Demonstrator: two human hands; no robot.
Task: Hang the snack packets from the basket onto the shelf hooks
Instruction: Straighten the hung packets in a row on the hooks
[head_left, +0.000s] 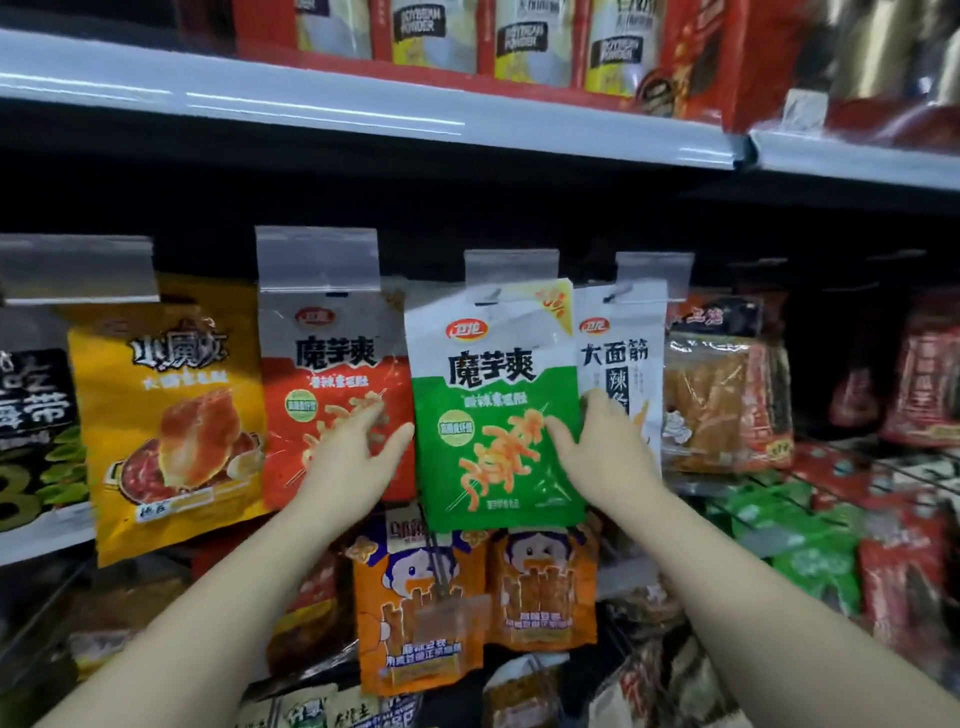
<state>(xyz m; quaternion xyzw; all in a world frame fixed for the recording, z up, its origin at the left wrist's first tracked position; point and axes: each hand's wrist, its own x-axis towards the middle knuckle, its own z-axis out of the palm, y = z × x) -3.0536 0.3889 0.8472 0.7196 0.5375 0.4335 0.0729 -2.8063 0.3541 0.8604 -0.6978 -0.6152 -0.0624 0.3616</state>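
Behind the green packet (493, 410), right hand's (602, 441) fingers are hidden.

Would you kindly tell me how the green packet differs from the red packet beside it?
The green packet has a green lower half and hangs tilted; the red packet has a red-orange lower half and hangs straighter. The right hand grips the green one's edge; the left hand lies open over the red one. Both share brand logo and white tops.

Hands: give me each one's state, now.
Left hand: open, fingers spread, holding nothing.
Right hand: grips the green packet at its right edge.
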